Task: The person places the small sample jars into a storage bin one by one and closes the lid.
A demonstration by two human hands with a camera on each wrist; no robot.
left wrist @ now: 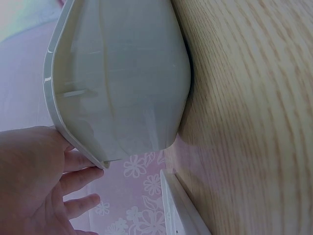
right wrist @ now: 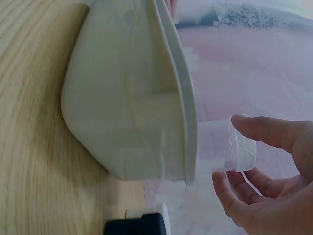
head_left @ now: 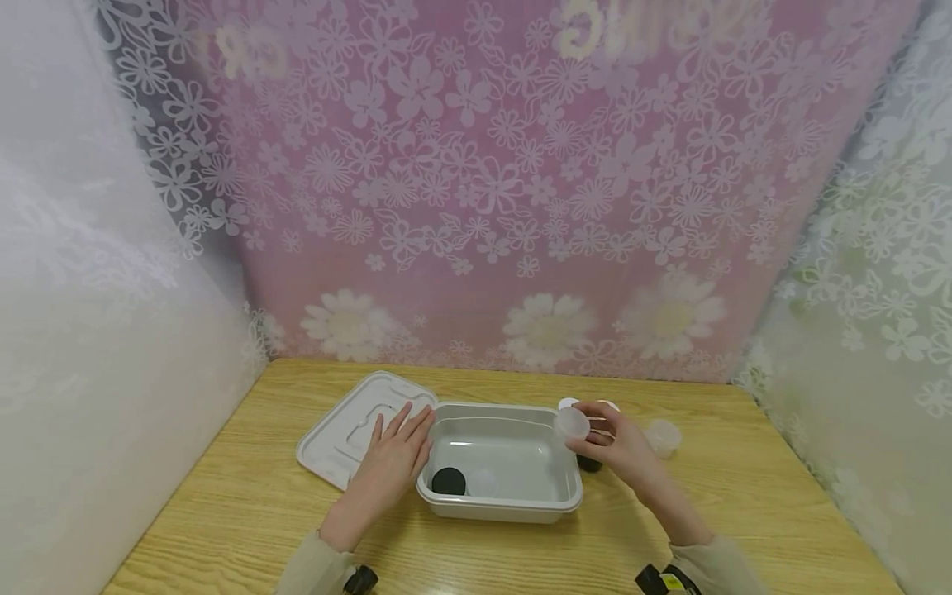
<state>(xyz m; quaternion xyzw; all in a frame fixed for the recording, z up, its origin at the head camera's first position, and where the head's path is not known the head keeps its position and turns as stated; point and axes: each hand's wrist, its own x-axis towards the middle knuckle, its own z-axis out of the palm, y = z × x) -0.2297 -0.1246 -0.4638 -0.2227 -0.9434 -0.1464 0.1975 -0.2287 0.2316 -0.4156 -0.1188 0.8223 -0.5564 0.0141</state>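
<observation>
A white plastic bin stands on the table between my hands. My left hand rests on its left rim with the fingers spread; in the left wrist view the fingertips touch the rim's corner. My right hand pinches a small clear plastic jar over the bin's right rim. In the right wrist view the jar's ribbed, translucent cap sits between thumb and fingers. Inside the bin, at its front left, lies a black-capped jar.
A white bin lid lies on the table left of the bin. Right of the bin, partly hidden by my right hand, are white-topped things, a black-capped thing and another clear jar. A flowered curtain hangs behind the table.
</observation>
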